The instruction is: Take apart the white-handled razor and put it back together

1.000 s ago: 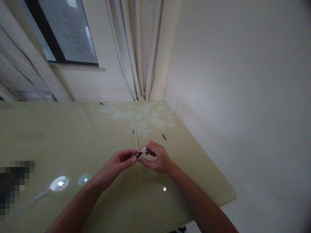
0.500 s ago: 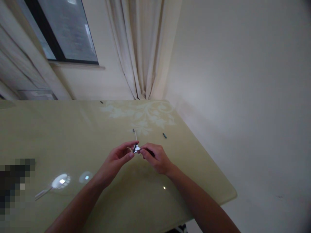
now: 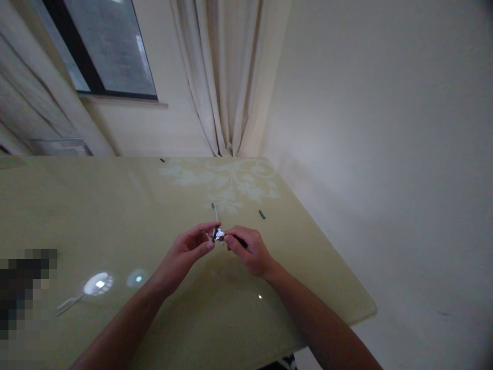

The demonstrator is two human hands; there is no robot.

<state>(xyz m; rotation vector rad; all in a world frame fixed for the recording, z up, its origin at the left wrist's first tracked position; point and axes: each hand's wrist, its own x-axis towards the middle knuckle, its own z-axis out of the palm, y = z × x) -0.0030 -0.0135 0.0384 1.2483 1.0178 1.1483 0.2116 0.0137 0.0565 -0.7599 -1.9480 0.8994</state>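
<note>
Above the middle of the table [image 3: 185,190], a small shiny silver and black part [image 3: 218,235] sits between my two hands. My left hand [image 3: 192,244] pinches its dark left side between thumb and fingers. From the right, my right hand [image 3: 246,246] is closed with thumb and forefinger at the part's right side, and something dark shows inside its grip. A thin white cable with a dark end [image 3: 214,210] extends just behind my left fingertips. The part is too small to identify exactly.
A small dark piece [image 3: 262,214] lies right of my hands, and another [image 3: 162,160] near the far edge. A white cable [image 3: 70,304] and a blurred-out dark object [image 3: 26,282] are at the left. Curtains, a window and a wall stand beyond.
The silver part has turned slightly between my fingers, and the view has shifted a little. Both hands keep their hold.
</note>
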